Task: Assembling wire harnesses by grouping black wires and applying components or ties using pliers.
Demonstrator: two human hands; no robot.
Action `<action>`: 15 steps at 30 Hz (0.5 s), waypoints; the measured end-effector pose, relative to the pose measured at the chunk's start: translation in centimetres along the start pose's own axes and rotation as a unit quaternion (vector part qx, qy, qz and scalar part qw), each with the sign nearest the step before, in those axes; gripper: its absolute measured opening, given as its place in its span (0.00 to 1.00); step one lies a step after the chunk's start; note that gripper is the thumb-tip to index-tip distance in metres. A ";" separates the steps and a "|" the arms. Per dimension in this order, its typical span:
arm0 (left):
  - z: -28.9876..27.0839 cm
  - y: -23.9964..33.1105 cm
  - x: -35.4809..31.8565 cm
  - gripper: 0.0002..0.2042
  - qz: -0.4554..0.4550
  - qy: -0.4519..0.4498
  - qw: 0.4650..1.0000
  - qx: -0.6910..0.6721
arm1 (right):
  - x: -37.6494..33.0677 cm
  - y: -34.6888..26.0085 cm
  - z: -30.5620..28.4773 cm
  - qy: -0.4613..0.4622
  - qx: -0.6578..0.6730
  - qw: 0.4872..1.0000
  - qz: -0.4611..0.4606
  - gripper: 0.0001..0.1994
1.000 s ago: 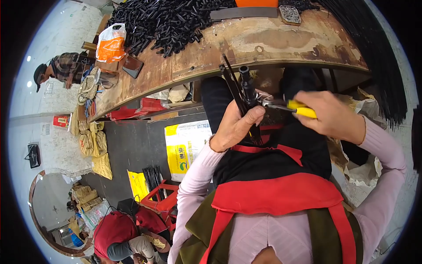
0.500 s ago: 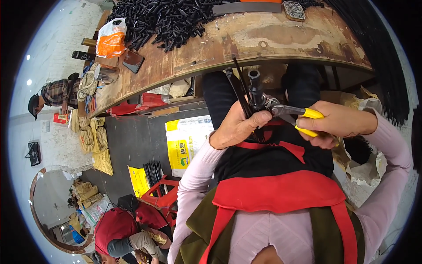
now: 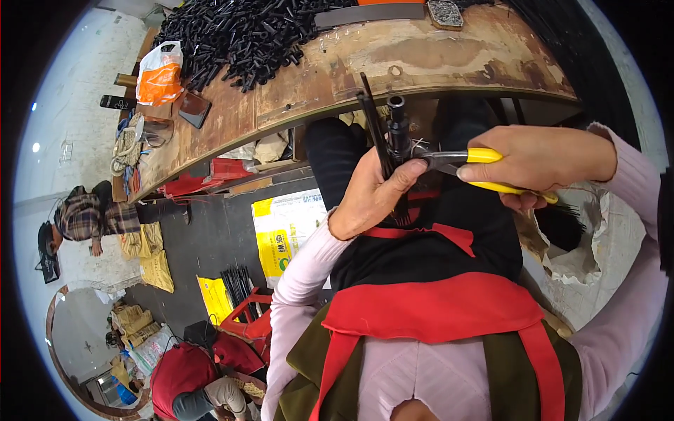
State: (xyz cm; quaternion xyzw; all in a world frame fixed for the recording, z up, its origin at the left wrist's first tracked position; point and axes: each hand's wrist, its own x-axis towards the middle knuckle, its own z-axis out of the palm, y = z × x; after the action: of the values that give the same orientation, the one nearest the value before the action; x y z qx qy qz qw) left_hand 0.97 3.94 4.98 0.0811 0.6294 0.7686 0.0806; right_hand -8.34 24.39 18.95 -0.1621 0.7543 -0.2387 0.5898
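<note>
My left hand [image 3: 371, 193] is closed around a bundle of thin black rods [image 3: 373, 119] and an upright black tube [image 3: 398, 130] with a hollow round top. Its thumb presses against the tube's lower side. Scissors [image 3: 484, 156] with yellow handles are gripped in my right hand [image 3: 547, 158], fingers wrapped about the handles. The blades point left and reach the tube just beside my left thumb. Thin pale strands [image 3: 420, 146] stick out there, above the blades. My left fingers hide the lower part of the tube.
Across the front stands a wooden table [image 3: 421, 59] bearing a heap of black tubular pieces [image 3: 246, 42], an orange-and-white bag [image 3: 160, 77] and a phone [image 3: 194, 110]. A pale sack [image 3: 593, 242] lies at right. One person [image 3: 184, 379] bends at lower left; another [image 3: 95, 214] is farther off.
The scissor blades have come closer together at the tube, and my right hand has risen slightly. Pale strands now show beside the tube. The person at far left has moved away from the table end.
</note>
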 end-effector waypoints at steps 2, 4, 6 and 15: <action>-0.1 -0.1 0.0 0.10 0.001 0.022 1.000 0.016 | -0.1 -0.6 0.0 0.043 -0.077 0.996 0.001 0.19; -1.1 -0.7 0.1 0.11 0.002 0.028 1.000 -0.002 | 1.0 -0.1 0.3 0.046 -0.061 0.997 -0.003 0.18; -1.6 -0.9 0.4 0.11 0.010 0.035 0.999 -0.020 | 3.6 2.5 0.9 0.049 -0.007 0.989 -0.139 0.16; -2.1 -1.5 0.5 0.10 0.037 0.049 0.989 -0.137 | 6.9 5.8 3.4 0.440 -0.316 0.785 -0.301 0.30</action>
State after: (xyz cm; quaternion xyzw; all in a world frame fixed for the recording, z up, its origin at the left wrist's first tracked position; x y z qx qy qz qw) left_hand 0.03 2.35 3.08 0.0548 0.5178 0.8532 0.0320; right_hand -6.64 24.98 9.48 -0.4358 0.8778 -0.1984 0.0084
